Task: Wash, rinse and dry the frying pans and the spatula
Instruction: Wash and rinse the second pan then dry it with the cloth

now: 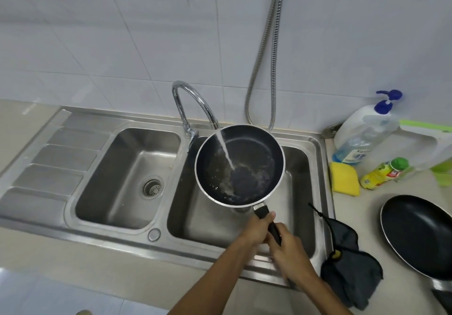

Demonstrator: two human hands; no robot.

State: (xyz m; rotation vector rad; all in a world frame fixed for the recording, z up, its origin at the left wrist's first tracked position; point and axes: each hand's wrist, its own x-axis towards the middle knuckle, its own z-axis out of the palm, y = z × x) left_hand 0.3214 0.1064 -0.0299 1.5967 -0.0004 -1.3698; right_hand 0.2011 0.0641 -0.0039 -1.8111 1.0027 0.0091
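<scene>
Presently the pan is held over the right basin under the running tap, left hand and right hand both clamped round its handle; judged rigid, wet and slippery, heavier as water pools, so the two-handed handle grip is sound.

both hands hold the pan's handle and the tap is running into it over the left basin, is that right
Not quite. The head view shows the frying pan over the right basin, not the left one. The rest holds: the left hand and the right hand both grip its handle, and the tap is running into it.
</scene>
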